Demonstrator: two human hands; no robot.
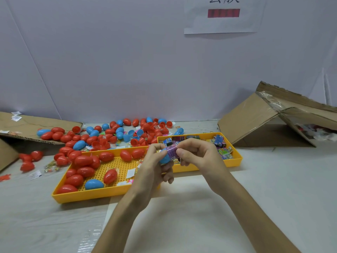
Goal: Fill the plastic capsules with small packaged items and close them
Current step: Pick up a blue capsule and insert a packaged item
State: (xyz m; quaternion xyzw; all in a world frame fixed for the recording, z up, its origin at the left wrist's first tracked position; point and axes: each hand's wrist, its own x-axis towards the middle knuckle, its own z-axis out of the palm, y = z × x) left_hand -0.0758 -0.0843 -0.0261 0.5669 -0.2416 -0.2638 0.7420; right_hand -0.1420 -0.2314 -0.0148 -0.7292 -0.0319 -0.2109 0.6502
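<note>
left hand (155, 162): fingers gripping blue capsule half (165, 157)
right hand (197, 156): fingers pinching purple packet (171, 150) at the half's mouth
yellow tray (82, 196): near left, closed capsules

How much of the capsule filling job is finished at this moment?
Done: closed red and blue egg capsules lie in the left yellow tray. In hand: left hand holds a blue capsule half; right hand pushes in a purple packet. Left: many open halves behind.

Your left hand (155, 161) is gripping a blue capsule half (165, 157) while your right hand (197, 156) is pressing a purple packet (171, 149) into it above two yellow trays (87, 195).
</note>
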